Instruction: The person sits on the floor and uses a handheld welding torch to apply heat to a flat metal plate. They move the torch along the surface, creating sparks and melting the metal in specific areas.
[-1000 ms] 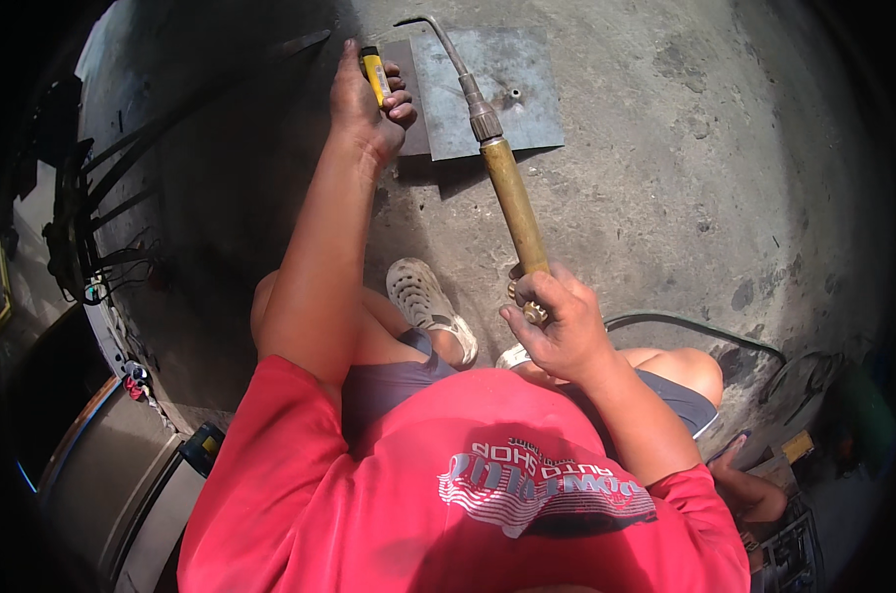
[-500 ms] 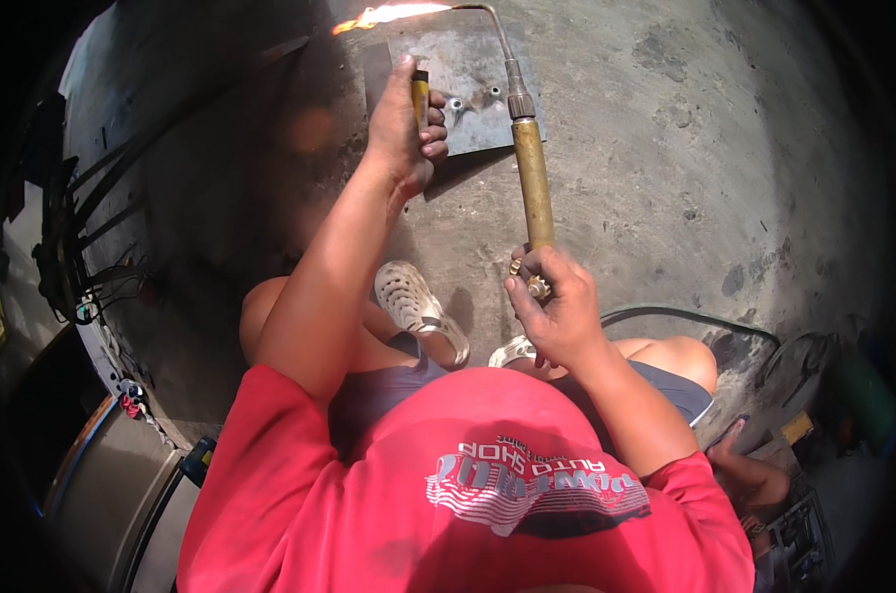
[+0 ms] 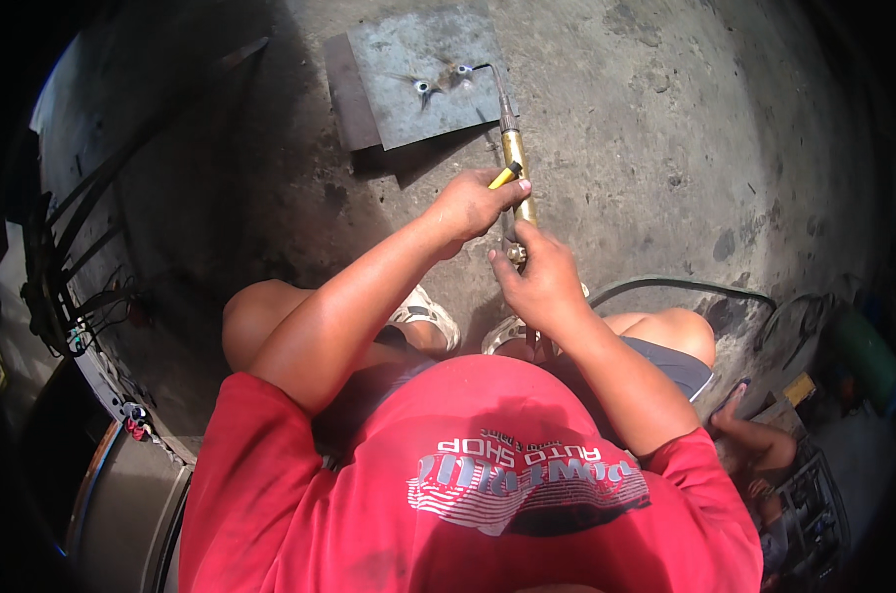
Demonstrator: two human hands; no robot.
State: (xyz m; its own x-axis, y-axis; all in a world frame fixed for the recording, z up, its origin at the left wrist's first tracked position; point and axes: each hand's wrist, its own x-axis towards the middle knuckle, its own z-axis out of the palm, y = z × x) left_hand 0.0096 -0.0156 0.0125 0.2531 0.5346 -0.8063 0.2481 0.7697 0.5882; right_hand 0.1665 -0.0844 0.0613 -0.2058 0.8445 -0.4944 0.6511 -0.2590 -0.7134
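Lighter [image 3: 505,176] drawn closer, brass torch [image 3: 513,148] (bent-tipped)

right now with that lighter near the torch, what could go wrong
The left hand, holding a yellow lighter close to the torch, might knock it off aim. The torch tip is over the metal sheet; if hot, the sheet could burn bare skin. The hose by the right knee might snag.

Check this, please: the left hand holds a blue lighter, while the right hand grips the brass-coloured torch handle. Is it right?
Not quite: the head view shows the lighter in the left hand is yellow with black, not blue. The right hand does grip the brass-coloured torch handle.
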